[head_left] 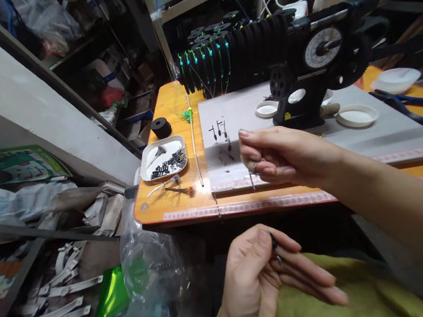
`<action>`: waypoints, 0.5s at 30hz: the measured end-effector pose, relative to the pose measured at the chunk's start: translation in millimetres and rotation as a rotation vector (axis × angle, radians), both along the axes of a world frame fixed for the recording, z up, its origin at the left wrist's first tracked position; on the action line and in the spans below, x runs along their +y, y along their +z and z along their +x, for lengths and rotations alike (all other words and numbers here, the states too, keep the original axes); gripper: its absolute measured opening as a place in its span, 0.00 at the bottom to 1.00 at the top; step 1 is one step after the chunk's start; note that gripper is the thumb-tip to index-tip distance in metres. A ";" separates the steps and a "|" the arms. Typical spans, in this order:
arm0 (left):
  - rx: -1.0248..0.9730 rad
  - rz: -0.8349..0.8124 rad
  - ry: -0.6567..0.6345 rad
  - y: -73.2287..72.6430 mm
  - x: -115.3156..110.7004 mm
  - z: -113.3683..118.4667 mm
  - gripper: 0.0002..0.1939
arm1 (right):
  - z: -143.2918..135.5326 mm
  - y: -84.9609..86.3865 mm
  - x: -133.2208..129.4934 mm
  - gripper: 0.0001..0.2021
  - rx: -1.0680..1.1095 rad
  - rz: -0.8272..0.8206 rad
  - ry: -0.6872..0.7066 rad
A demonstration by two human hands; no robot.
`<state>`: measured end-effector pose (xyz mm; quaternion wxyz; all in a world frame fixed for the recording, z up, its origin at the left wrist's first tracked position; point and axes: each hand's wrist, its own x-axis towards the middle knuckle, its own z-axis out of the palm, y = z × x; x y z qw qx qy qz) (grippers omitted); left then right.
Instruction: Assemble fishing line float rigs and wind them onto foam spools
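Black, small bead-like piece [274, 244] pinched low

Our left hand [260, 274], palm showing, grips it between thumb and index finger, above olive-green cloth [332, 311] and short of the orange-yellow desk's [178, 202] near edge. Our right hand [279, 156] curls higher, fingertips together, before a flat white board [239, 108]; we cannot tell whether that grip holds anything. Open room separates our hands.
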<state>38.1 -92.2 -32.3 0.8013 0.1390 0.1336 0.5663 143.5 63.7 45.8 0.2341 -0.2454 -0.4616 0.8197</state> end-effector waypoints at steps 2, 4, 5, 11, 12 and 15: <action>-0.011 -0.002 0.001 -0.9 1.5 -0.3 0.18 | -0.1 0.7 -0.1 0.19 -0.002 0.006 0.001; -0.019 0.005 -0.001 -1.0 2.6 -0.6 0.18 | -0.2 0.8 0.3 0.19 0.001 0.008 0.004; -0.021 0.009 -0.001 -0.8 2.8 -0.8 0.18 | -0.1 0.5 0.6 0.19 0.005 0.007 0.007; -0.058 0.023 -0.012 0.2 1.5 -0.7 0.18 | 1.6 -3.5 3.0 0.19 0.023 -0.004 0.007; -0.063 0.027 -0.012 -0.1 1.4 -0.7 0.19 | 1.9 -3.8 3.3 0.19 0.027 -0.002 0.007; -0.062 0.034 -0.005 -1.0 2.2 -1.0 0.19 | 1.7 -3.8 4.0 0.19 0.038 0.002 0.018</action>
